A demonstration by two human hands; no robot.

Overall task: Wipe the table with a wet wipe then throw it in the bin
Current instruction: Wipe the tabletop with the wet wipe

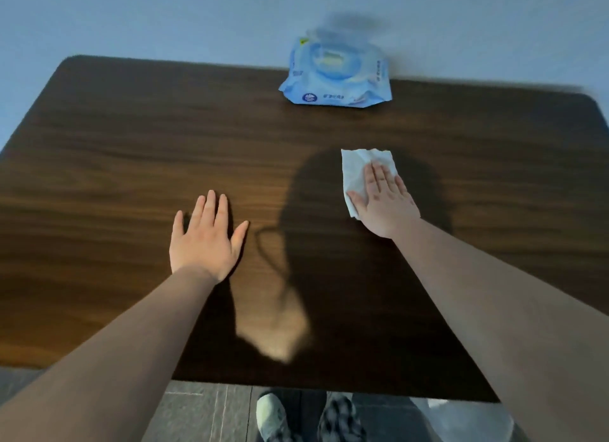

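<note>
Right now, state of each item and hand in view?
wet wipe: unfolded, flat on the table, pinned under the right hand
right hand: flat, fingers extended on the wipe
left hand: flat on table, empty
wipes pack: at far edge, lid blurred, cannot tell

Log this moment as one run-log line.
phase: wiping | right hand: flat on wet wipe | left hand: flat on table, empty | wipes pack: far edge | bin: not seen
</note>
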